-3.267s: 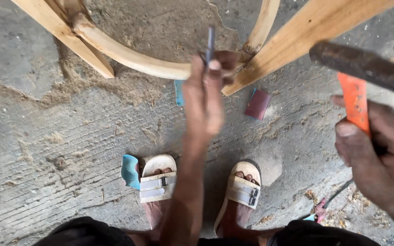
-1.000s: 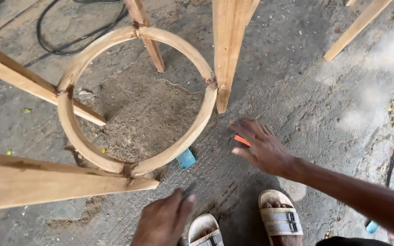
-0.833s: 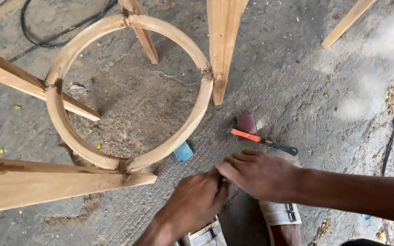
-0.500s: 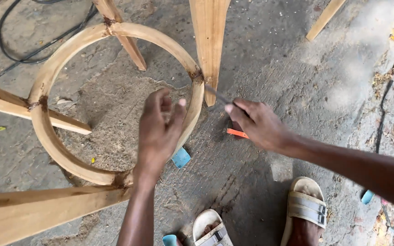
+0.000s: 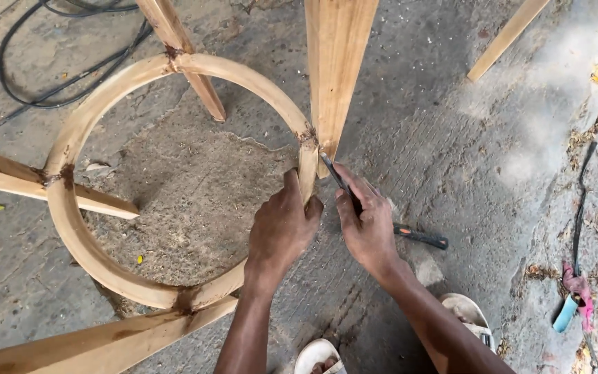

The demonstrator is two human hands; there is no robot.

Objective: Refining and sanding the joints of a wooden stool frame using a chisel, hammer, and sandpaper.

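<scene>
Bare forearms without sleeves, 2 bare hands (image 5: 282, 228), and pale strapped sandals (image 5: 468, 315) on the feet.

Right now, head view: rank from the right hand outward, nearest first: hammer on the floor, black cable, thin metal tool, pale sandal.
From the right hand:
1. Thin metal tool: in its fingers, tip at the ring joint.
2. Hammer: on the floor just right of the hand.
3. Pale sandal: lower right, beside the forearm.
4. Black cable: far upper left, beyond the wooden ring.
</scene>
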